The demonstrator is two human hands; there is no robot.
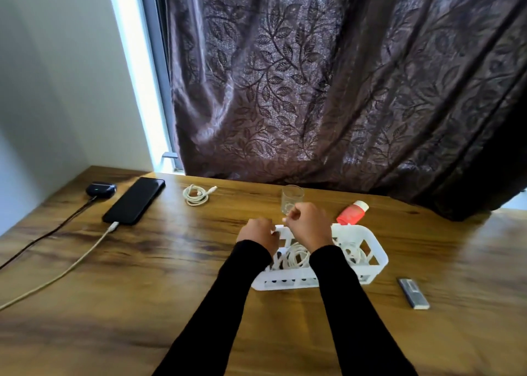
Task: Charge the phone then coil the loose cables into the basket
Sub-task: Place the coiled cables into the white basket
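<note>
Just beneath hands [285, 230], basket [376, 261], coiled cables [298, 257]

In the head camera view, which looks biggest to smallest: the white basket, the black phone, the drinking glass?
1. white basket
2. black phone
3. drinking glass
The basket sits nearer the camera, which exaggerates its lead.

One phone [134, 200], one earbud case [100, 189], one basket [376, 258], one glass [292, 197], one red tube [352, 212], one coiled cable [196, 195] at eleven o'clock, two hands [259, 233].
</note>
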